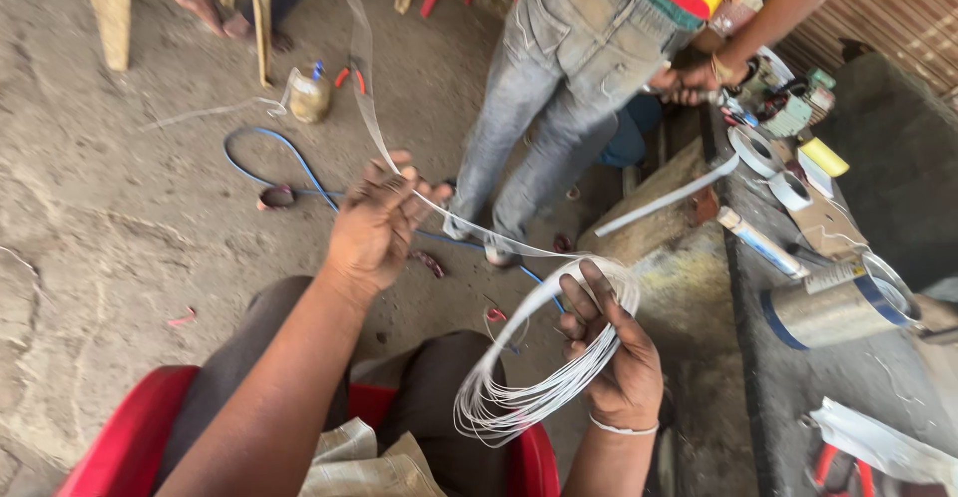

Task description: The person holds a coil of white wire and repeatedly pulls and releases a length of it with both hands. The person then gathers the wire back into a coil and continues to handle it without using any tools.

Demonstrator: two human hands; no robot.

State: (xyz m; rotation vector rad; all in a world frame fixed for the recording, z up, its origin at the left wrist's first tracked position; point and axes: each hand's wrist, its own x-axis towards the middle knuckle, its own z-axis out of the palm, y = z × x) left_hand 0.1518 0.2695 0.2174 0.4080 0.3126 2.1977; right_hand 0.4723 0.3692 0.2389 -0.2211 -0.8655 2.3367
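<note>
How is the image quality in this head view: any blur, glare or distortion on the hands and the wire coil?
Head view: soft, even daylight with faint shadows; the left hand and right hand are fairly sharp, while the white wire coil smears into bright strands; the clear strip is translucent and faint; the metal can shows mild glare; edges bend from wide-angle distortion, and the standing person's jeans look slightly soft.

A coil of thin white wire [544, 382] is held as a loose, many-stranded loop, upright, near and right of centre; a flat translucent strip [371, 123] is stretched from it up-left, far overhead.
</note>
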